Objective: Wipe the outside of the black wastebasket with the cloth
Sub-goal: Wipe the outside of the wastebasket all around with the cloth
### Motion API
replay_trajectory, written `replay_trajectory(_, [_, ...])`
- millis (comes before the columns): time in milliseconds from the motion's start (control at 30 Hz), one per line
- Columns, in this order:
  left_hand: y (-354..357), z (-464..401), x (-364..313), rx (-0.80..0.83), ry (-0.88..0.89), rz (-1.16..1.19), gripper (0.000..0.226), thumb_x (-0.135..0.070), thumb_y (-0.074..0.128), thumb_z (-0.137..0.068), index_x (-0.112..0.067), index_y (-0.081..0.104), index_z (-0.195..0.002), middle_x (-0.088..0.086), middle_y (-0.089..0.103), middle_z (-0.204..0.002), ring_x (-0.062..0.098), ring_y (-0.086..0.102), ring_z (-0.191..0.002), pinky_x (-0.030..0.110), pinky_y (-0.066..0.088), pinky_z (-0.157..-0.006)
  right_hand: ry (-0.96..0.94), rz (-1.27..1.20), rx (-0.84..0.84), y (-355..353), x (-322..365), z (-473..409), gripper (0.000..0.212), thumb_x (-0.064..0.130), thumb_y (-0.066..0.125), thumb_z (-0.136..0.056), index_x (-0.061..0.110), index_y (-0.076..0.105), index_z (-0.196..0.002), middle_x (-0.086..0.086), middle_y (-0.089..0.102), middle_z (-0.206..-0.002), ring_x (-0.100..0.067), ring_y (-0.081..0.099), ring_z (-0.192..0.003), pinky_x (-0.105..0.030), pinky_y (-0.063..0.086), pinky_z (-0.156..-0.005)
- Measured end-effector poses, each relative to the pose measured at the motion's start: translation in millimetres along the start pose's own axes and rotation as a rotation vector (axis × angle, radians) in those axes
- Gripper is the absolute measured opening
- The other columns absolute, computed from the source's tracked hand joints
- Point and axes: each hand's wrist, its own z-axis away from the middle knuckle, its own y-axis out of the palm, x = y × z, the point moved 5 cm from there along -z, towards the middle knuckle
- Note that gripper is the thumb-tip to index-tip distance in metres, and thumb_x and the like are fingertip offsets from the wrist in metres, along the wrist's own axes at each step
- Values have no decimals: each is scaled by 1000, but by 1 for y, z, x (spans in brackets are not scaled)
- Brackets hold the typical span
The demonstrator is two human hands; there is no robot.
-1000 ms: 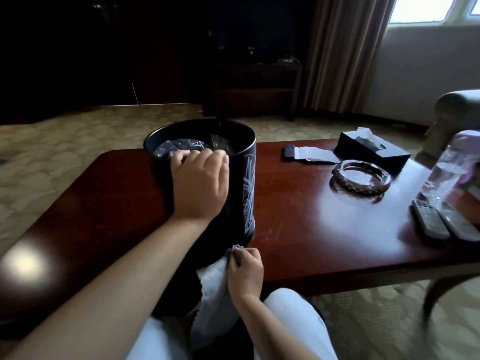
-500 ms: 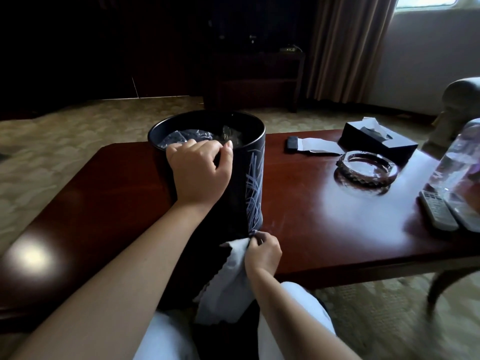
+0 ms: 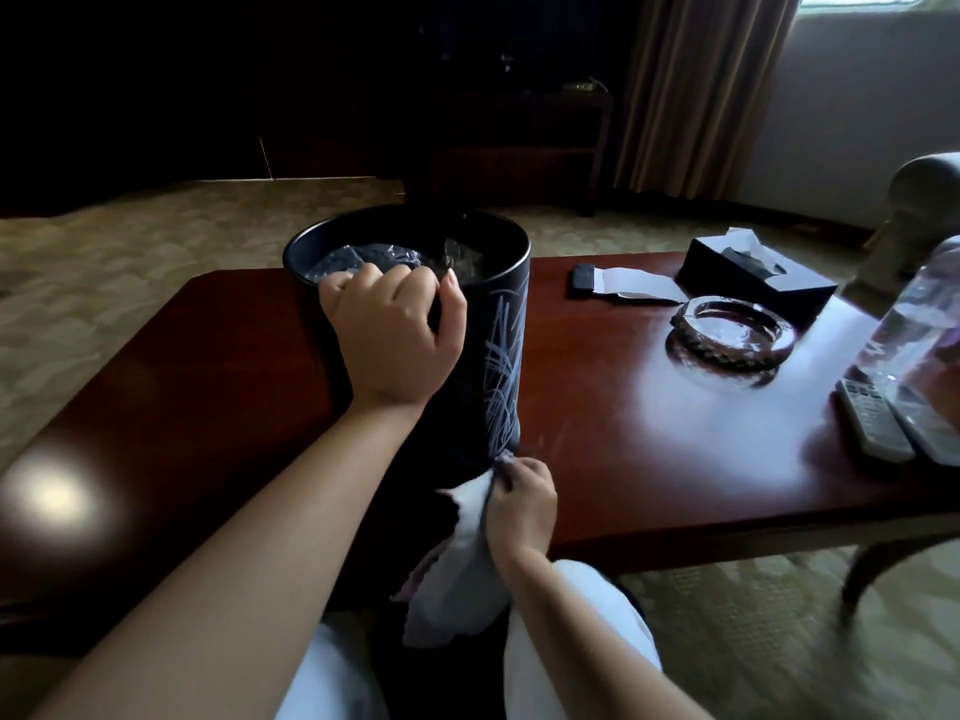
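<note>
The black wastebasket (image 3: pixel 498 324), round with pale grass lines on its side and a clear liner inside, stands upright on the dark red table (image 3: pixel 649 407). My left hand (image 3: pixel 389 335) grips its near rim, fingers hooked over the edge. Down at the basket's base, near the table's front edge, my right hand (image 3: pixel 522 504) holds a pale cloth (image 3: pixel 457 574). The cloth hangs down over my lap and its top touches the basket's lower side.
To the right on the table lie a glass ashtray (image 3: pixel 732 324), a black tissue box (image 3: pixel 753 267), a small dark object with white paper (image 3: pixel 618 283), two remotes (image 3: pixel 883 418) and a clear bottle (image 3: pixel 919 324). An armchair stands at the far right.
My right hand with the cloth has shifted right along the basket's base and a little upward. The left hand stays on the rim. The view has tilted slightly downward.
</note>
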Motion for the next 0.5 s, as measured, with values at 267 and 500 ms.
replay_trajectory(267, [-3,2,0,34,45,3,39,-29,45,-94,-14,44,-58,0,47,-52,25,47,-56,37,29,-69,112,-132,-90,9,7,26,14,10,63,-86,2,73,-93,-6,58,-92,-21,59,-88,-3,29,-73])
replay_trajectory(500, [-1,3,0,-10,23,-18,37,-27,47,-93,-14,44,-58,2,46,-53,26,46,-56,37,29,-69,322,-130,-102,1,-3,-16,17,17,60,-87,11,72,-97,-7,69,-100,-21,61,-100,-23,40,-89])
